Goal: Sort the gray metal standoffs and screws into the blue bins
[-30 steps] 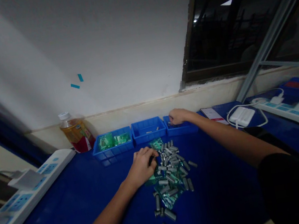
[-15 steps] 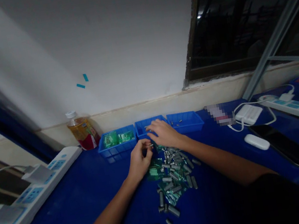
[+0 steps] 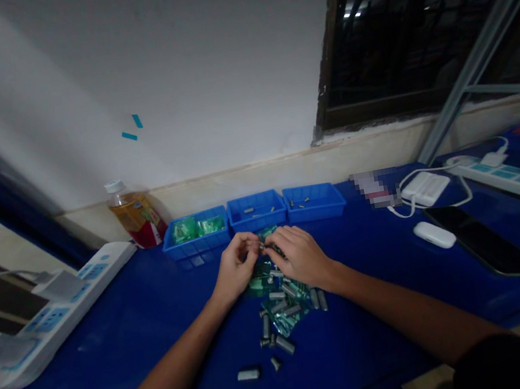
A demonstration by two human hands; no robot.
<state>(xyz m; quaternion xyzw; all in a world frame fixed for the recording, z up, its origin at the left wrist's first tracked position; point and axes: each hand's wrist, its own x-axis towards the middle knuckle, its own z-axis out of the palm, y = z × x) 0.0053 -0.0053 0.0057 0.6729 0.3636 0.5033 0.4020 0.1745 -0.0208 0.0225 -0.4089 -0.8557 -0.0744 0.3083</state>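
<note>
My left hand (image 3: 238, 266) and my right hand (image 3: 301, 257) meet over the pile, fingertips pinched together. Between them shows a small metal piece (image 3: 262, 245), too small to name exactly. Below lie grey metal bars (image 3: 276, 295) mixed with green-tinted plastic bags (image 3: 285, 321); my right hand covers part of this heap. Nearer the front are a few small screw-like pieces (image 3: 276, 364) and a lone metal bar (image 3: 248, 375). Just beyond my hands stands the middle blue bin (image 3: 259, 221), holding a few small metal pieces.
The left blue bin (image 3: 198, 243) holds green-tinted bags. A few small pieces lie in the right blue bin (image 3: 316, 211). Around the edges are a drink bottle (image 3: 137, 216), a power strip (image 3: 97, 269), a white case (image 3: 434, 235), a phone (image 3: 487, 241) and a white charger (image 3: 425, 189).
My right hand has come back from over the middle bin, down to my left fingertips. Inside that bin, small pieces now show. The whole view has shifted slightly.
</note>
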